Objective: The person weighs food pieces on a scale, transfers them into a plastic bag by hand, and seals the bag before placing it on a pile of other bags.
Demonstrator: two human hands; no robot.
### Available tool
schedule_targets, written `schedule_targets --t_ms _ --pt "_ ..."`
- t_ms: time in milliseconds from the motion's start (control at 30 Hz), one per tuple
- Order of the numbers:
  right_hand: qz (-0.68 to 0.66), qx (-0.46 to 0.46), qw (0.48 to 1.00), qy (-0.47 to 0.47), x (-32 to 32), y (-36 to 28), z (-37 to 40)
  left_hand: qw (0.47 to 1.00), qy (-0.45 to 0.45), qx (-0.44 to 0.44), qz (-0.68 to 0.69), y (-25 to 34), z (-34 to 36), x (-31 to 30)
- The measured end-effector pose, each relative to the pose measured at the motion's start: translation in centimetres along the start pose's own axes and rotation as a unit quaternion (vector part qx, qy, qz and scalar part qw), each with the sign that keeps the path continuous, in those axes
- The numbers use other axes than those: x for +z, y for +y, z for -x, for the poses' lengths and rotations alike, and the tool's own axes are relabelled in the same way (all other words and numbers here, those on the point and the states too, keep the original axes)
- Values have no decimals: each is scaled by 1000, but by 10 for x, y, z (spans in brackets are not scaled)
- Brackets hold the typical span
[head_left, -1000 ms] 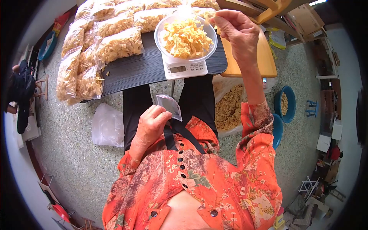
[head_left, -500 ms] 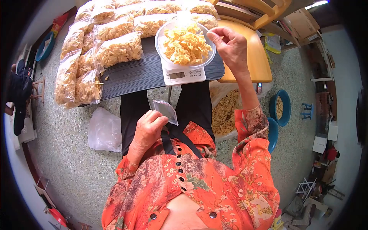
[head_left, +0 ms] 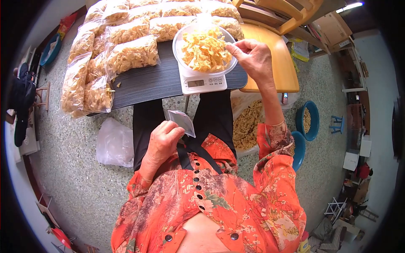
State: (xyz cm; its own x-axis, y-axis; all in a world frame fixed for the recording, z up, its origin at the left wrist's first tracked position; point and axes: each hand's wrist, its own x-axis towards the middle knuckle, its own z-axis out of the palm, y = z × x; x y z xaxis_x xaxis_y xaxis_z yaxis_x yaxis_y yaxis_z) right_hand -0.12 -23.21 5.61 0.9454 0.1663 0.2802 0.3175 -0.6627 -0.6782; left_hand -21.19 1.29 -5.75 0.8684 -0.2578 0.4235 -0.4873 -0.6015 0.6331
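My left hand (head_left: pixel 163 141) is closed around the edge of a clear zip bag (head_left: pixel 182 121), holding it above my lap. A white kitchen scale (head_left: pixel 203 86) stands at the table's front edge, its display too blurred to read. On it rests a clear plastic bowl (head_left: pixel 176 47) heaped with thin, pale yellow dried flakes (head_left: pixel 204 48). My right hand (head_left: pixel 255 59) reaches over the bowl's right rim, thumb and forefinger pinched together at the flakes. Whatever is between those fingertips is too small to make out.
Filled bags of flakes (head_left: pixel 133 55) cover the left and back of the dark table (head_left: pixel 145 82). A wooden chair (head_left: pixel 270 59) adjoins it on the right. Below are a large open bag of pieces (head_left: pixel 249 124), blue basins (head_left: pixel 313 133) and a pale plastic bag (head_left: pixel 114 143).
My right hand has shifted slightly left and down, from the bowl's rim to the flakes inside it. The left hand and its bag stay in place.
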Motion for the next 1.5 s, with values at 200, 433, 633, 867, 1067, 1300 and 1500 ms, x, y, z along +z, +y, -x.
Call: schedule_targets --t_ms 200,433,633,867,1067,1300,1500 --pt "-326 99 939 -41 -19 0 3 1000 0 8 3 -1 0 3" --pt "-580 198 789 -42 -9 20 5 1000 -7 4 -4 1 -1 2" --pt "-653 196 731 -17 -13 35 63 1000 11 6 -10 5 -2 0" --pt "-445 266 846 123 -17 112 196 999 44 18 -15 -2 -3 5" --pt "193 290 937 -4 6 173 268 999 30 30 16 1 -8 11" --pt "-134 135 981 -31 36 8 198 998 -37 54 1 14 -13 13" --pt "-142 58 987 -50 84 2 181 996 -28 86 -18 27 -15 4"
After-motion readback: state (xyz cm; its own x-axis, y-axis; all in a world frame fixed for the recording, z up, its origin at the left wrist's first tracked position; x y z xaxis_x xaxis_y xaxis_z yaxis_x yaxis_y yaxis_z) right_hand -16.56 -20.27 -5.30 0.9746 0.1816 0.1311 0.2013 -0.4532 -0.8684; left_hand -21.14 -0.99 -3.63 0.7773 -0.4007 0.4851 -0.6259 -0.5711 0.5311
